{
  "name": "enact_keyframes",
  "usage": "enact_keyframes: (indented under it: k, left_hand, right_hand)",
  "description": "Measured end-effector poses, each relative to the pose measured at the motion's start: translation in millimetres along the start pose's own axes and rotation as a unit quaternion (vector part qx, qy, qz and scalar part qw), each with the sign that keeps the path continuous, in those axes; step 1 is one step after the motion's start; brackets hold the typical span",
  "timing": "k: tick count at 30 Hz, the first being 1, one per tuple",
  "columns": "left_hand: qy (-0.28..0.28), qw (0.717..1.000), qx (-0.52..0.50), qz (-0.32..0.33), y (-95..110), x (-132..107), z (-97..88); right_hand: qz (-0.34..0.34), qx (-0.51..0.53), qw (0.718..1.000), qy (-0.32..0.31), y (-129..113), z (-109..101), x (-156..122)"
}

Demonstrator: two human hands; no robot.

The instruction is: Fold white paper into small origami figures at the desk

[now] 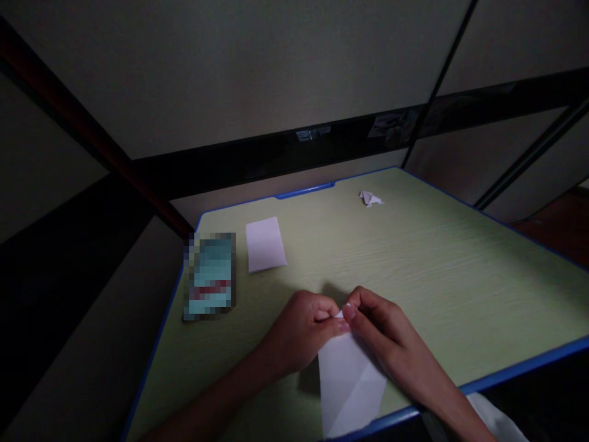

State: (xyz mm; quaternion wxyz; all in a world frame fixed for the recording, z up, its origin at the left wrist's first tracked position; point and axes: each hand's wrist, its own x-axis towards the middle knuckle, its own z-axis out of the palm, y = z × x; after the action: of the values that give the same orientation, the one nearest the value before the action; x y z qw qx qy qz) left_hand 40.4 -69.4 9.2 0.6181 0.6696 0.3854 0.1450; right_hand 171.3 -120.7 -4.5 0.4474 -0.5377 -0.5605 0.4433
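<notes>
A sheet of white paper with crease lines hangs between my hands at the table's front edge, its top end drawn to a narrow point. My left hand pinches that narrow end, thumb on top and fingers curled beneath. From the other side, my right hand grips the same end between thumb and index finger. Both thumbtips nearly meet over the paper. The folds under the fingers are partly hidden.
The wood-grain table has a blue edge. A stack of white paper lies left of centre, beside a blurred phone-like object. A small folded paper figure sits at the back. Wardrobe panels stand behind.
</notes>
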Motion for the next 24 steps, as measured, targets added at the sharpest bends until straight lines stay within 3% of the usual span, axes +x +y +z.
enact_keyframes:
  k: [4,10,15,24]
  left_hand:
    - [-0.046,0.999,0.019,0.015,0,0,-2.8]
    - [-0.041,0.995,0.073,0.049,-1,0,-11.6]
    - [-0.063,0.997,-0.019,0.033,0,2,-17.6]
    - [0.029,0.998,0.008,0.052,0,1,-10.3]
  right_hand:
    - [-0.035,-0.06,0.998,-0.011,-3,-1,-3]
    - [0.004,-0.036,0.998,0.055,-2,-1,-2]
    - [0.028,0.022,0.994,0.1,1,-4,0]
    - [0.023,0.081,0.987,0.14,0,-4,0]
